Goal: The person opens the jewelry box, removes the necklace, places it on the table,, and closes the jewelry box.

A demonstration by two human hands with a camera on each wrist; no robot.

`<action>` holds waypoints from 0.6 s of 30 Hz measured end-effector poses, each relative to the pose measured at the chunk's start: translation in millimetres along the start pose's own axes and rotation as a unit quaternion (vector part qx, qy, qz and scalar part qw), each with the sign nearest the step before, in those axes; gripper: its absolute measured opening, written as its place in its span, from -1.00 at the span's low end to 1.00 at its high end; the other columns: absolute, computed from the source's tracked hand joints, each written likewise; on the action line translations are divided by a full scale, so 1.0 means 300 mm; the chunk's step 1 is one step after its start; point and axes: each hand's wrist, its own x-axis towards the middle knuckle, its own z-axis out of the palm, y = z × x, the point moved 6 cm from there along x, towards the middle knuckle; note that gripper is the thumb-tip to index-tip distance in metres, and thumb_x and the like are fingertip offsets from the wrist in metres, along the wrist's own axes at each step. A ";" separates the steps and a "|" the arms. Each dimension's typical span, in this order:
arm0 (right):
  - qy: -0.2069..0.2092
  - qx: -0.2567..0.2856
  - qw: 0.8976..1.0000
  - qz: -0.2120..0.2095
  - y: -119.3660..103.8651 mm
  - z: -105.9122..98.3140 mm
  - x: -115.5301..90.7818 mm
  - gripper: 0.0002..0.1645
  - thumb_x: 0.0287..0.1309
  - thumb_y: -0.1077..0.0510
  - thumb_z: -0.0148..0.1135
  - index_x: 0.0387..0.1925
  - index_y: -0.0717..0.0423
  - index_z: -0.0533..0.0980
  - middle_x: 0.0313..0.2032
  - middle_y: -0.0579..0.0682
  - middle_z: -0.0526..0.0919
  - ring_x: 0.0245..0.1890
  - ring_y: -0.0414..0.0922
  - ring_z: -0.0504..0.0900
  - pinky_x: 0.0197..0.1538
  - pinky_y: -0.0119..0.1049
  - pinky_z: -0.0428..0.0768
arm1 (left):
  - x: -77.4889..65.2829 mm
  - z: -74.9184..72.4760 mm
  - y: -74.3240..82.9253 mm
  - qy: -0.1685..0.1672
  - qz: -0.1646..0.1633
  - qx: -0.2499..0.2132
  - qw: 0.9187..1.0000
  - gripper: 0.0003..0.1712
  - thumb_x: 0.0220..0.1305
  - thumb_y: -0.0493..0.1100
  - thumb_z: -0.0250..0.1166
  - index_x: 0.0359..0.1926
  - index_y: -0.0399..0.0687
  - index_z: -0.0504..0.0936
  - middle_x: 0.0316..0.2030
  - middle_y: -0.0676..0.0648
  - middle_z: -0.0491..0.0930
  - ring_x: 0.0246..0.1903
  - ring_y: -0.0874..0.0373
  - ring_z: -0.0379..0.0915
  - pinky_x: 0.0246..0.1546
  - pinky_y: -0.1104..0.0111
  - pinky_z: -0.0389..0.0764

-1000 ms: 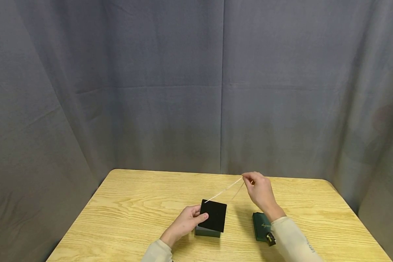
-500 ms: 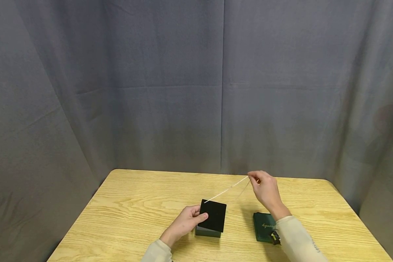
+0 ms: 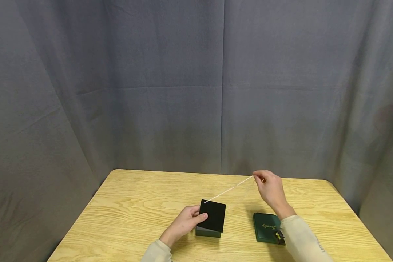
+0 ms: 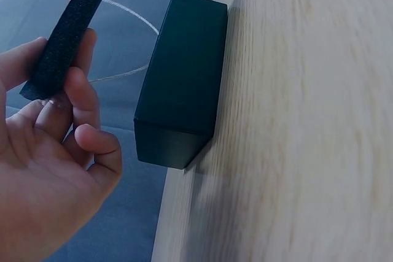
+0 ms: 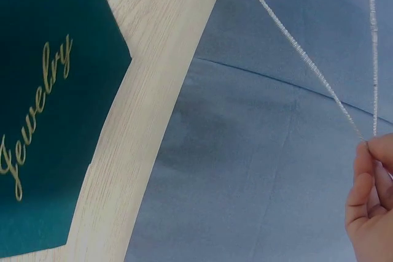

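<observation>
My left hand (image 3: 185,222) pinches a square black foam insert (image 3: 213,215) by its left edge, thumb on top. The left wrist view shows the insert (image 4: 72,35) edge-on, thin and slightly bent. Below it on the table stands the dark green jewelry box base (image 3: 208,232), partly covered by the insert in the head view. A thin silvery chain necklace (image 3: 228,189) stretches from the insert's far left corner up to my right hand (image 3: 272,189), whose thumb and fingertips pinch it. Two strands of chain (image 5: 301,52) converge at those fingertips in the right wrist view.
The green box lid (image 3: 266,227), marked "Jewelry" in gold, lies on the wooden table (image 3: 144,196) beneath my right forearm. A small black device (image 3: 280,237) at the right wrist overlaps the lid's corner. Grey curtains (image 3: 170,109) hang behind and beside the table.
My right hand has moved to the right, drawing the necklace out straighter from the insert's corner. More of the lid shows. The left hand and insert have barely moved.
</observation>
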 end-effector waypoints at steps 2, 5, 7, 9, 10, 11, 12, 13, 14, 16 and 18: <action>-0.001 -0.001 1.000 0.003 0.004 -0.004 0.000 -0.89 0.06 0.39 0.30 -0.34 0.21 0.65 -0.47 0.00 0.62 -0.48 -0.12 0.52 -0.40 -0.15 0.53 | -0.001 -0.001 0.001 0.002 0.001 0.002 1.000 -0.71 0.38 -0.19 0.14 0.01 -0.27 0.57 -0.29 -0.09 0.67 -0.40 0.31 0.47 -0.24 0.48 0.47; -0.003 -0.006 1.000 0.006 0.013 -0.008 -0.001 -0.90 0.07 0.39 0.29 -0.34 0.23 0.65 -0.46 0.02 0.62 -0.48 -0.11 0.52 -0.40 -0.15 0.53 | 0.000 -0.001 -0.002 0.002 -0.002 0.013 1.000 -0.74 0.38 -0.19 0.13 -0.03 -0.27 0.58 -0.47 0.02 0.57 -0.55 0.31 0.27 -0.36 0.48 0.37; -0.004 -0.008 1.000 0.006 0.019 -0.012 0.000 -0.91 0.08 0.38 0.29 -0.34 0.23 0.65 -0.46 0.02 0.62 -0.48 -0.10 0.52 -0.41 -0.16 0.52 | 0.000 0.000 -0.001 0.002 -0.003 0.017 1.000 -0.75 0.38 -0.20 0.12 -0.05 -0.27 0.58 -0.53 0.07 0.50 -0.59 0.30 0.20 -0.40 0.48 0.32; -0.004 -0.010 1.000 0.006 0.026 -0.015 0.001 -0.91 0.08 0.38 0.29 -0.34 0.23 0.65 -0.47 0.02 0.62 -0.49 -0.10 0.52 -0.42 -0.17 0.51 | -0.002 0.002 0.006 0.001 -0.005 0.020 1.000 -0.76 0.39 -0.22 0.12 -0.07 -0.30 0.57 -0.61 0.09 0.36 -0.64 0.29 0.11 -0.45 0.48 0.28; -0.003 -0.011 1.000 0.007 0.030 -0.017 0.002 -0.91 0.08 0.37 0.29 -0.34 0.22 0.65 -0.47 0.02 0.62 -0.49 -0.10 0.52 -0.43 -0.17 0.51 | -0.006 0.005 0.019 0.002 -0.002 0.018 1.000 -0.77 0.39 -0.23 0.12 -0.08 -0.32 0.57 -0.59 0.10 0.40 -0.62 0.30 0.14 -0.43 0.48 0.29; -0.002 -0.012 1.000 0.009 0.034 -0.019 0.002 -0.92 0.08 0.37 0.29 -0.34 0.22 0.65 -0.48 0.01 0.61 -0.50 -0.10 0.52 -0.44 -0.18 0.50 | -0.010 0.007 0.031 0.003 -0.001 0.020 1.000 -0.78 0.38 -0.23 0.12 -0.14 -0.36 0.56 -0.62 0.10 0.35 -0.64 0.30 0.11 -0.46 0.49 0.27; -0.002 -0.013 1.000 0.010 0.038 -0.021 0.002 -0.92 0.09 0.36 0.29 -0.34 0.22 0.65 -0.48 0.01 0.61 -0.50 -0.11 0.52 -0.44 -0.18 0.50 | -0.014 0.009 0.043 0.002 -0.002 0.020 1.000 -0.78 0.38 -0.24 0.12 -0.17 -0.38 0.55 -0.64 0.11 0.31 -0.65 0.30 0.10 -0.48 0.48 0.25; -0.002 -0.014 1.000 0.010 0.042 -0.023 0.002 -0.92 0.09 0.36 0.29 -0.34 0.22 0.65 -0.48 0.01 0.61 -0.50 -0.11 0.52 -0.44 -0.18 0.50 | -0.019 0.011 0.056 0.002 -0.001 0.020 1.000 -0.78 0.38 -0.25 0.12 -0.19 -0.40 0.54 -0.64 0.11 0.30 -0.65 0.30 0.09 -0.49 0.48 0.24; -0.003 -0.016 1.000 0.010 0.047 -0.024 0.002 -0.92 0.09 0.36 0.28 -0.34 0.22 0.65 -0.48 0.01 0.61 -0.50 -0.11 0.52 -0.44 -0.18 0.50 | -0.024 0.014 0.069 0.001 -0.001 0.022 1.000 -0.78 0.37 -0.25 0.13 -0.21 -0.42 0.53 -0.66 0.10 0.26 -0.66 0.30 0.06 -0.51 0.48 0.23; -0.005 -0.020 1.000 0.013 0.054 -0.028 0.001 -0.92 0.10 0.35 0.28 -0.34 0.22 0.65 -0.48 0.01 0.61 -0.51 -0.11 0.52 -0.45 -0.18 0.49 | -0.031 0.019 0.087 0.001 0.003 0.021 1.000 -0.77 0.37 -0.25 0.13 -0.25 -0.43 0.50 -0.67 0.09 0.24 -0.68 0.31 0.05 -0.55 0.48 0.19; -0.007 -0.020 1.000 0.015 0.061 -0.031 0.000 -0.92 0.11 0.35 0.27 -0.33 0.22 0.65 -0.47 0.02 0.62 -0.51 -0.11 0.52 -0.46 -0.19 0.49 | -0.033 0.021 0.089 0.002 0.001 0.023 1.000 -0.80 0.37 -0.26 0.13 -0.26 -0.40 0.51 -0.70 0.08 0.18 -0.71 0.30 0.00 -0.58 0.48 0.15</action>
